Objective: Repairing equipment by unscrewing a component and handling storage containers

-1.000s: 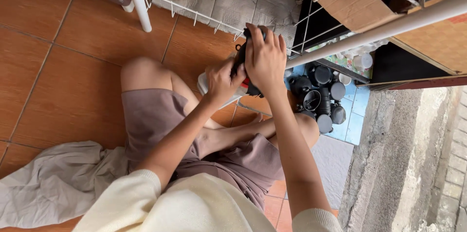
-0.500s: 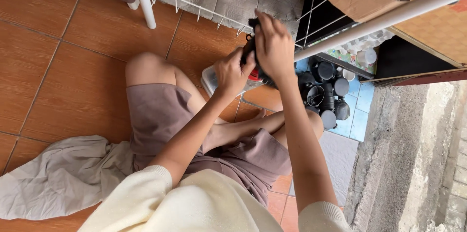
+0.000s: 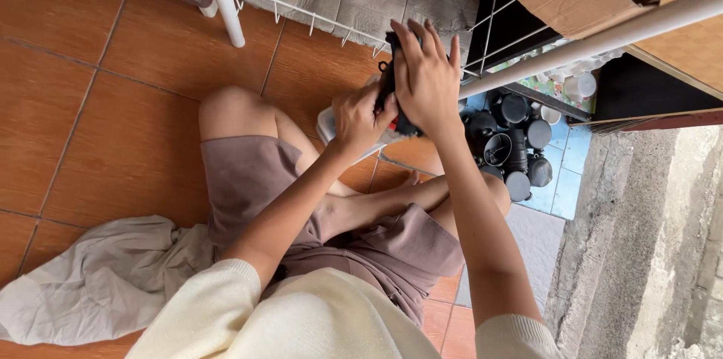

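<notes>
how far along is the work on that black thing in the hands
Done: hard to tell; black pots sit grouped on the floor nearby, state unclear. In hand: the left hand and right hand both grip a small black object, mostly hidden by fingers. Left: a light flat container below the hands is not being handled.

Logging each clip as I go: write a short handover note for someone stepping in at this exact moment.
Left hand: closed on the lower side of a small black object, held up over the lap.
Right hand: wrapped over the top of the same object, fingers spread, hiding most of it.
A pale flat piece shows just under the left hand; what it is cannot be told.
A cluster of dark cups stands on the blue tiles to the right, untouched.
A beige cloth lies on the orange floor at the left.
Done: object picked up in both hands. Left: cannot tell from this view.
</notes>
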